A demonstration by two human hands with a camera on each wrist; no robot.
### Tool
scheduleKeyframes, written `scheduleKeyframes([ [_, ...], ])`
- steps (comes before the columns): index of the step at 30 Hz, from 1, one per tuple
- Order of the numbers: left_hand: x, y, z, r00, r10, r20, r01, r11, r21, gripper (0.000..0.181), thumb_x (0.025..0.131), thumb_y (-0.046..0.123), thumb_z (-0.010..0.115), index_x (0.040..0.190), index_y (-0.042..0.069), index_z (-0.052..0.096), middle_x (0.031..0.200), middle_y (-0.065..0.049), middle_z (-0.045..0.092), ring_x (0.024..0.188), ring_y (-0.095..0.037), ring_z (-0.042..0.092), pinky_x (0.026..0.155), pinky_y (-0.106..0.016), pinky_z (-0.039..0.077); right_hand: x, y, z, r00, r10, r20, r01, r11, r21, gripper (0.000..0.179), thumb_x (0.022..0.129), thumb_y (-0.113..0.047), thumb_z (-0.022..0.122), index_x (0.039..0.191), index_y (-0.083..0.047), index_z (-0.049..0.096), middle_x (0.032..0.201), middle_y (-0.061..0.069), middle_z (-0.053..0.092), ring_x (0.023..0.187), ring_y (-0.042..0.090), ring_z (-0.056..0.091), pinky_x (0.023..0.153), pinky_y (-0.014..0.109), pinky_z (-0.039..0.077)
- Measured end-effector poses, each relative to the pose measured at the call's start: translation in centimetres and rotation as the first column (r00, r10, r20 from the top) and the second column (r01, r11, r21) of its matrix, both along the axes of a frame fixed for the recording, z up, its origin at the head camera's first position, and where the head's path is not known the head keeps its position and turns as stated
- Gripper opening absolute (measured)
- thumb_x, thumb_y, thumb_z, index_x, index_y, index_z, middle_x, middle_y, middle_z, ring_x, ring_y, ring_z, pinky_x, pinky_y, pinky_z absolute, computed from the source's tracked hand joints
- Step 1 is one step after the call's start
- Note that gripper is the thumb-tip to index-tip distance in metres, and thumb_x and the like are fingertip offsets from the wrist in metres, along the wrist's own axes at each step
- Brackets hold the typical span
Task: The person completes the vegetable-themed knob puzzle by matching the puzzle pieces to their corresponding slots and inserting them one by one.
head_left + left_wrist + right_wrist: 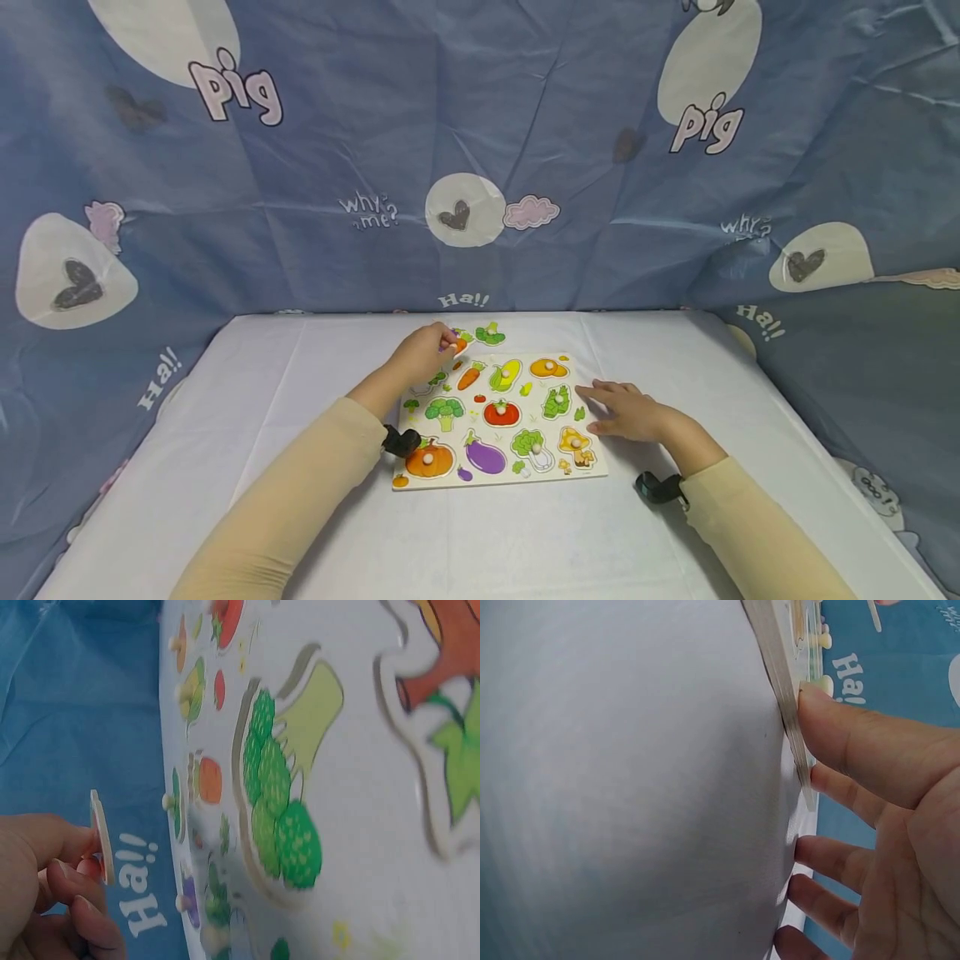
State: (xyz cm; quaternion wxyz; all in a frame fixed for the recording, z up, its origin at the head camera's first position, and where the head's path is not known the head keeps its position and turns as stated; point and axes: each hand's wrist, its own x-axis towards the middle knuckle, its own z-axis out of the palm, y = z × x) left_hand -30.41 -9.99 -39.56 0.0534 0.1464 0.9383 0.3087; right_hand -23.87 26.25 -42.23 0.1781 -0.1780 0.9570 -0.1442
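Note:
My left hand [422, 350] pinches a carrot puzzle piece [460, 346] above the far left corner of a wooden vegetable peg puzzle board [598, 454]. In the left wrist view the piece [106, 844] appears nearly edge-on between thumb and fingers. My right hand [633, 412] rests at the board's right edge with spread fingers; its thumb [840, 735] touches the board and other fingertips meet the tablecloth. On the board, the carrot recess [470, 377], broccoli recess [445, 412] and eggplant recess [486, 457] show printed pictures without knobs.
Behind the board lies a broccoli piece [491, 335] with a knob. An eggplant piece [189, 900] lies near it, mostly hidden by my left hand in the head view. Knobbed pieces such as the tomato [501, 413] and pumpkin [430, 459] sit in the board. A blue printed curtain [390, 267] hangs behind the white table.

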Motion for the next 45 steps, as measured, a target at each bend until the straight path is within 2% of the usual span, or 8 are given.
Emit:
scheduleKeyframes([
  [2, -0.1, 0.4, -0.2, 1.0, -0.003, 0.015, 0.003, 1.0, -0.007, 0.02, 0.103, 0.018, 0.056, 0.118, 0.005, 0.061, 0.107, -0.008, 0.064, 0.096, -0.021, 0.059, 0.087, -0.038, 0.049, 0.0, 0.0, 0.0, 1.0, -0.004, 0.001, 0.004, 1.0, 0.004, 0.073, 0.094, -0.043, 0.066, 0.156, -0.017, 0.038, 0.16, 0.023, 0.027, 0.142, 0.052, 0.024, 0.105, 0.074, 0.022],
  [9, 0.0, 1.8, -1.0, 0.991, 0.034, 0.13, -0.032, 0.999, -0.015, 0.018, 0.104, 0.019, 0.054, 0.116, 0.008, 0.062, 0.107, -0.007, 0.062, 0.09, -0.02, 0.059, 0.08, -0.035, 0.049, -0.1, -0.1, -0.1, 1.0, -0.006, 0.003, 0.006, 1.0, 0.011, 0.073, 0.094, -0.044, 0.066, 0.156, -0.017, 0.038, 0.16, 0.023, 0.027, 0.142, 0.051, 0.024, 0.105, 0.074, 0.022],
  [15, 0.1, 2.6, -1.4, 0.985, 0.023, 0.169, -0.019, 0.999, -0.026, 0.018, 0.104, 0.02, 0.054, 0.113, 0.007, 0.064, 0.097, -0.004, 0.062, 0.079, -0.017, 0.056, 0.071, -0.031, 0.047, -0.1, 0.0, -0.1, 1.0, -0.005, 0.001, 0.005, 1.0, 0.01, 0.073, 0.094, -0.045, 0.066, 0.156, -0.017, 0.038, 0.16, 0.023, 0.027, 0.142, 0.052, 0.024, 0.105, 0.074, 0.022],
  [21, 0.2, 3.2, -1.6, 0.982, 0.046, 0.184, -0.039, 0.998, -0.041, 0.019, 0.102, 0.018, 0.056, 0.112, 0.005, 0.065, 0.091, -0.005, 0.062, 0.074, -0.017, 0.053, 0.073, -0.032, 0.046, -0.1, 0.0, 0.0, 1.0, -0.003, 0.0, 0.003, 1.0, 0.003, 0.073, 0.094, -0.044, 0.066, 0.155, -0.017, 0.038, 0.16, 0.023, 0.027, 0.142, 0.052, 0.024, 0.105, 0.075, 0.022],
  [27, 0.3, 3.3, -2.0, 0.981, 0.065, 0.185, -0.052, 0.996, -0.075, 0.016, 0.101, 0.019, 0.058, 0.108, 0.006, 0.065, 0.101, -0.005, 0.064, 0.083, -0.02, 0.057, 0.076, -0.034, 0.049, -0.1, 0.0, 0.0, 1.0, -0.008, 0.003, 0.008, 1.0, 0.006, 0.073, 0.093, -0.045, 0.066, 0.155, -0.017, 0.039, 0.16, 0.022, 0.027, 0.142, 0.051, 0.024, 0.105, 0.074, 0.022],
  [32, 0.2, 3.1, -2.4, 0.984, 0.062, 0.169, -0.046, 0.995, -0.094, 0.015, 0.1, 0.019, 0.058, 0.107, 0.007, 0.065, 0.104, -0.005, 0.065, 0.084, -0.019, 0.057, 0.077, -0.034, 0.049, 0.0, -0.1, 0.0, 1.0, -0.013, 0.006, 0.013, 1.0, 0.001, 0.074, 0.093, -0.045, 0.067, 0.155, -0.018, 0.039, 0.16, 0.022, 0.027, 0.142, 0.051, 0.024, 0.105, 0.074, 0.022],
  [40, 0.2, 3.1, -2.6, 0.98, 0.066, 0.186, -0.055, 0.997, -0.062, 0.01, 0.098, 0.017, 0.061, 0.096, 0.008, 0.063, 0.097, -0.005, 0.062, 0.076, -0.019, 0.055, 0.065, -0.03, 0.046, 0.0, 0.1, 0.0, 1.0, 0.003, 0.001, -0.003, 1.0, -0.006, 0.073, 0.094, -0.044, 0.066, 0.155, -0.016, 0.038, 0.159, 0.024, 0.027, 0.142, 0.052, 0.024, 0.106, 0.073, 0.021],
  [45, 0.3, 3.0, -2.4, 0.98, 0.071, 0.188, -0.059, 0.996, -0.064, 0.009, 0.097, 0.017, 0.061, 0.094, 0.009, 0.062, 0.092, -0.004, 0.062, 0.077, -0.019, 0.054, 0.069, -0.032, 0.045, 0.0, 0.1, -0.1, 1.0, 0.004, 0.001, -0.004, 1.0, -0.014, 0.073, 0.094, -0.045, 0.066, 0.155, -0.016, 0.038, 0.159, 0.024, 0.027, 0.142, 0.052, 0.023, 0.106, 0.073, 0.021],
])
